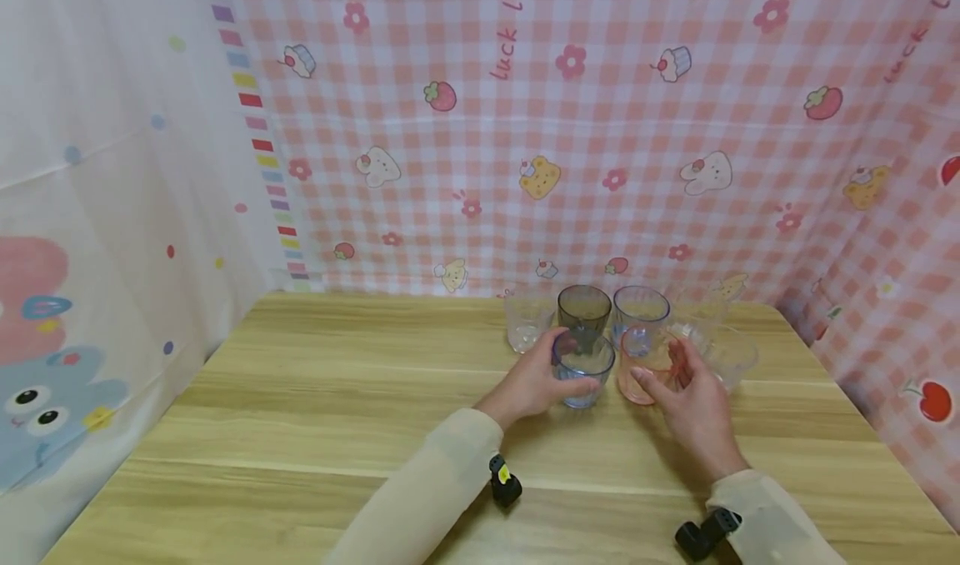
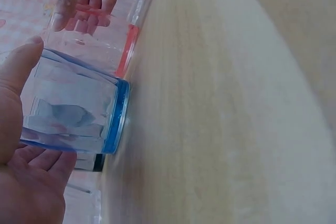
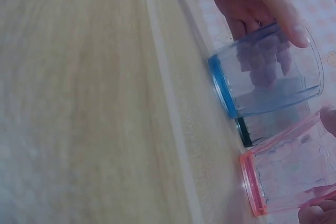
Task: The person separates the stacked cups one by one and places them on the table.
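Note:
My left hand (image 1: 528,386) holds a blue-tinted glass (image 2: 73,103) from its left side, thumb across the near face and fingers around the back. This glass stands upright with its thick blue base low at the table. To its right, my right hand (image 1: 701,407) grips an orange-pink glass (image 3: 289,169) between thumb and fingers, its base also at the tabletop. The two glasses are side by side, close together. Right behind the left-hand glass is a smoky dark glass (image 1: 583,305), partly covered. Another blue-rimmed glass (image 1: 641,302) stands behind the pink one.
A clear glass (image 1: 525,323) stands left of the smoky one. More clear glasses (image 1: 735,357) stand on the right, partly behind my right hand. The wooden table (image 1: 300,432) ends at a pink checked cloth (image 1: 480,132) hanging behind the glasses.

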`<state>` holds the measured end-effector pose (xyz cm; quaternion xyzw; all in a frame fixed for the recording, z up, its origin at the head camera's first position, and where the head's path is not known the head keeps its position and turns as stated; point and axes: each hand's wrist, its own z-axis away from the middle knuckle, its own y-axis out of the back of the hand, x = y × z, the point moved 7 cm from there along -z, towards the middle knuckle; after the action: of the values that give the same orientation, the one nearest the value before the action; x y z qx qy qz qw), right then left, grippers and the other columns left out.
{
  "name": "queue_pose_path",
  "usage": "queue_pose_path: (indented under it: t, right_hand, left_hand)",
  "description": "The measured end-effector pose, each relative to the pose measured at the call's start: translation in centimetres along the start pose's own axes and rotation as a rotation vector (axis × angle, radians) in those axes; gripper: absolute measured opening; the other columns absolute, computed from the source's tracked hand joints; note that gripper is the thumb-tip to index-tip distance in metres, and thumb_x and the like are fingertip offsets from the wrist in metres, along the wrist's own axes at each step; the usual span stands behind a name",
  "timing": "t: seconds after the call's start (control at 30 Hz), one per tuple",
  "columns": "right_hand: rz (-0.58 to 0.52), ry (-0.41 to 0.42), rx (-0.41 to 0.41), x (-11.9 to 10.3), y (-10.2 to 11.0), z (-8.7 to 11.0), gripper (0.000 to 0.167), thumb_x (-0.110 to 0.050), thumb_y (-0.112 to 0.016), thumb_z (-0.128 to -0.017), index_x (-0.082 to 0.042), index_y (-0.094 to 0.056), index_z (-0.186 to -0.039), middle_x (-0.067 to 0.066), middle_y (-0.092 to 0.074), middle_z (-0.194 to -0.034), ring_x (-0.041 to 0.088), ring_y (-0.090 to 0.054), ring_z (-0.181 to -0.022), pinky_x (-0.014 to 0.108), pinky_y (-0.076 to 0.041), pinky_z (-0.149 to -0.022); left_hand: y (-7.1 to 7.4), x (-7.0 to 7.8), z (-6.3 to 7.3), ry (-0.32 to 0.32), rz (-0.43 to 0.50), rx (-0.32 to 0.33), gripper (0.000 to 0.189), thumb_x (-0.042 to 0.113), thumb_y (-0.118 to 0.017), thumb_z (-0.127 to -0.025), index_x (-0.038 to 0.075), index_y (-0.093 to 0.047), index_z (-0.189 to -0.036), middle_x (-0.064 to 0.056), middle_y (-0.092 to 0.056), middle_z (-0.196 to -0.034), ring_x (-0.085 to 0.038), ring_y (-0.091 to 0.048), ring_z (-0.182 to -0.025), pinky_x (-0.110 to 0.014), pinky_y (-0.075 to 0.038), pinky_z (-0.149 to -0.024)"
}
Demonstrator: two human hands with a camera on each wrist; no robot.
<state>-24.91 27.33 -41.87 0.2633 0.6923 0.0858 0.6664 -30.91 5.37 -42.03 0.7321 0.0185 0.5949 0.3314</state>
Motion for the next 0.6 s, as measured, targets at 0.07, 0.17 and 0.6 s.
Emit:
queue_pose_path:
  t: [0.07, 0.17, 0.6]
  right_hand:
    - [-0.001, 0.002, 0.001, 0.02, -0.02, -0.04, 0.101, -0.027, -0.078, -0.102, 0.003, -0.010, -0.171, 0.026, -0.028, -0.175, 0.042, -0.031, -0.162, 0.052, -0.032, -0.130]
    - [-0.003, 0.003, -0.001, 0.02, -0.04, -0.08, 0.101, -0.026, -0.078, -0.102, 0.003, -0.009, -0.171, 0.026, -0.028, -0.175, 0.042, -0.030, -0.163, 0.052, -0.031, -0.131]
    - [0.006, -0.005, -0.006, 0.09, -0.33, -0.22, 0.103, -0.027, -0.078, -0.102, 0.003, -0.009, -0.171, 0.025, -0.027, -0.175, 0.041, -0.029, -0.163, 0.052, -0.031, -0.131]
  left_hand:
    - [-0.04, 0.03, -0.10, 0.011, -0.004, 0.002, 0.097, 0.041, -0.086, -0.094, 0.006, -0.032, -0.166, -0.008, -0.057, -0.162, -0.029, -0.050, -0.153, -0.046, -0.037, -0.130]
    - [-0.11, 0.08, -0.23, 0.024, -0.010, 0.004, 0.098, 0.042, -0.086, -0.094, 0.007, -0.031, -0.167, -0.007, -0.057, -0.162, -0.028, -0.049, -0.154, -0.046, -0.036, -0.130]
    - [-0.11, -0.29, -0.76, 0.029, -0.011, 0.006, 0.099, 0.042, -0.087, -0.093, 0.008, -0.032, -0.167, -0.006, -0.057, -0.162, -0.030, -0.047, -0.156, -0.048, -0.035, -0.131]
